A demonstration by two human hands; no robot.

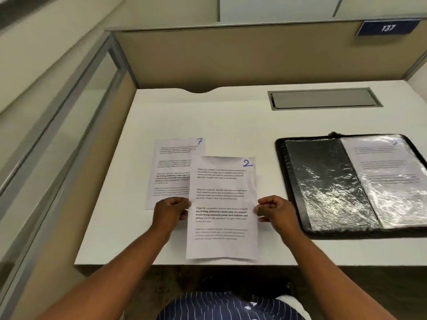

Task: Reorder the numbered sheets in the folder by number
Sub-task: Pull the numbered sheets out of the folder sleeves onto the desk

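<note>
A printed sheet marked 2 (222, 195) is held over the desk's front edge. My left hand (170, 211) pinches its left edge and my right hand (275, 211) pinches its right edge. Behind it and to the left, a sheet marked 7 (172, 167) lies flat on the desk, partly covered by sheet 2. A black folder (293, 181) lies open at the right. Its left plastic sleeve (328, 185) looks dark and shiny. Its right sleeve holds another printed sheet (390, 176) whose number is too blurred to read.
The white desk (231, 118) sits inside a beige cubicle with partition walls behind and to the left. A grey cable hatch (323, 99) is set into the desk at the back right. A blue plate reading 137 (388, 27) hangs on the back partition.
</note>
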